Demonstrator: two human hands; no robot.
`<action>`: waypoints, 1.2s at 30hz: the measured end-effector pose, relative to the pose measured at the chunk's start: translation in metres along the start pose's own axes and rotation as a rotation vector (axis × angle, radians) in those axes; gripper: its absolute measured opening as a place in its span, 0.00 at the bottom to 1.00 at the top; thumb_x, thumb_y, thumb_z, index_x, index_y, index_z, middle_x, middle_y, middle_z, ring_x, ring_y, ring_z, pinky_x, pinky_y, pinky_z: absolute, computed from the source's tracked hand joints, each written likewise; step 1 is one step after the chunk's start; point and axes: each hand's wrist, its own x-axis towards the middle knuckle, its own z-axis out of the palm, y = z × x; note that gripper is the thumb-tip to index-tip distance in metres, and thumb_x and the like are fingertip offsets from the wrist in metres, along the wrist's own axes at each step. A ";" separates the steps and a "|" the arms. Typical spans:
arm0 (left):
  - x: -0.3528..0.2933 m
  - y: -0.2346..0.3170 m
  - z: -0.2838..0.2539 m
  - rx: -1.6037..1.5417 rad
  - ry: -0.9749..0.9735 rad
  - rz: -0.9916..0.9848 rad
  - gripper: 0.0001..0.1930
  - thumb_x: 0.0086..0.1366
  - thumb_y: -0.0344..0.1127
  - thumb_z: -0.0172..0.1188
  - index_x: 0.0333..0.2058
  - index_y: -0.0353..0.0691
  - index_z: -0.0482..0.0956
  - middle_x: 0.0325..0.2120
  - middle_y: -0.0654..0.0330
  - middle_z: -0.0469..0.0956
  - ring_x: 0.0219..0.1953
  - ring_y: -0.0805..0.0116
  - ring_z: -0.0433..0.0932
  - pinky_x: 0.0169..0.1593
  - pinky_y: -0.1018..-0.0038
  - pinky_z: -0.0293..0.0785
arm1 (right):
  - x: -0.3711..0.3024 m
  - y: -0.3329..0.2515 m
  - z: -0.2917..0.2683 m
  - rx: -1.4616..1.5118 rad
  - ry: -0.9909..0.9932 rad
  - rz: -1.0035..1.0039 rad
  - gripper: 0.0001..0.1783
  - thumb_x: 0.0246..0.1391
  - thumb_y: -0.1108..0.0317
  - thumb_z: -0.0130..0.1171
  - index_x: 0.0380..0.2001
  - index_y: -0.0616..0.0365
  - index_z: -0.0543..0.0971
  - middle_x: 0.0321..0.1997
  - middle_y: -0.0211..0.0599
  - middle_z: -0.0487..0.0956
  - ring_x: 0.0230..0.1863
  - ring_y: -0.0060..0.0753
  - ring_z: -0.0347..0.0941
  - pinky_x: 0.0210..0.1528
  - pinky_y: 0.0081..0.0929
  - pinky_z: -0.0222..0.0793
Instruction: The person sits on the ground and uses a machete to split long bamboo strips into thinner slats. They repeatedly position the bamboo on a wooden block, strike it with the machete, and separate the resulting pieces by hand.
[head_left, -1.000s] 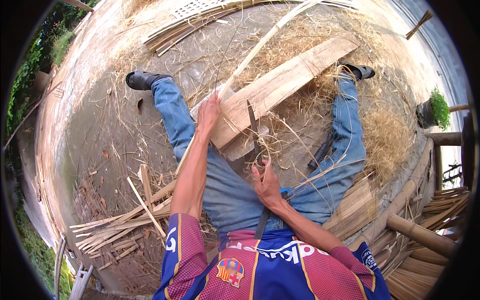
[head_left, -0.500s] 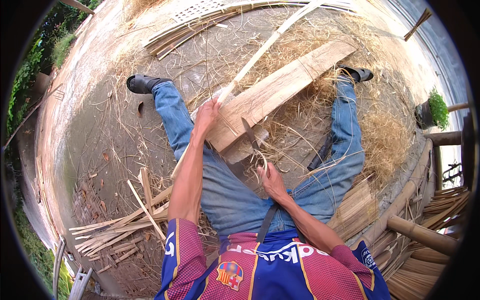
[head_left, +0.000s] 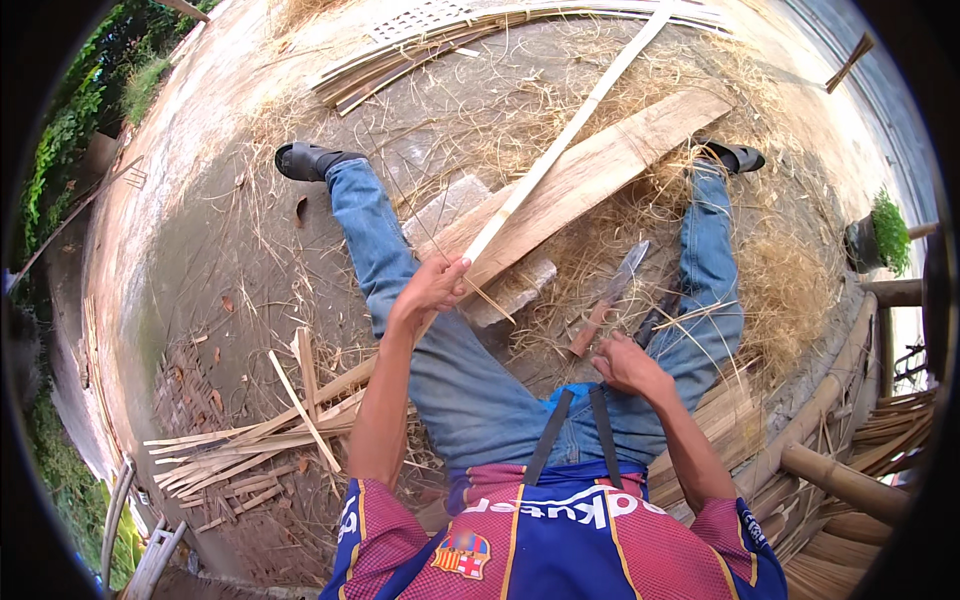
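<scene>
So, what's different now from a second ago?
The right hand has let go of the knife, which now lies on the ground farther to the right, just beyond that hand. The left hand has drawn back toward the body, still gripping the pale strip, which now slants across the plank. The plank and the person's legs stay about as they were.

Open-air workshop: shavings [head_left: 785, 290] surround the plank [head_left: 612, 168], a knife [head_left: 606, 297] lies near it, split strips [head_left: 400, 68] beyond it, greenery [head_left: 75, 140] far left of it.
</scene>
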 end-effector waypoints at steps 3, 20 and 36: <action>-0.003 -0.017 0.011 0.000 0.051 0.037 0.20 0.76 0.47 0.52 0.60 0.46 0.72 0.20 0.72 0.67 0.15 0.86 0.58 0.17 0.85 0.54 | 0.008 -0.111 -0.131 0.603 -0.592 0.076 0.20 0.66 0.56 0.56 0.43 0.67 0.81 0.37 0.53 0.83 0.39 0.54 0.81 0.47 0.41 0.77; -0.030 -0.036 0.074 0.324 0.314 0.305 0.16 0.74 0.40 0.50 0.51 0.37 0.79 0.15 0.56 0.69 0.19 0.68 0.71 0.28 0.68 0.68 | 0.182 -0.136 -0.145 -0.460 0.694 -0.541 0.09 0.55 0.65 0.56 0.40 0.47 0.80 0.70 0.31 0.67 0.72 0.33 0.57 0.80 0.40 0.36; -0.025 -0.048 0.071 0.326 0.309 0.305 0.16 0.73 0.38 0.49 0.40 0.29 0.79 0.15 0.56 0.70 0.19 0.62 0.72 0.28 0.63 0.67 | 0.161 -0.166 -0.068 0.900 0.444 -0.105 0.10 0.62 0.67 0.61 0.37 0.63 0.82 0.30 0.40 0.85 0.32 0.24 0.81 0.33 0.27 0.74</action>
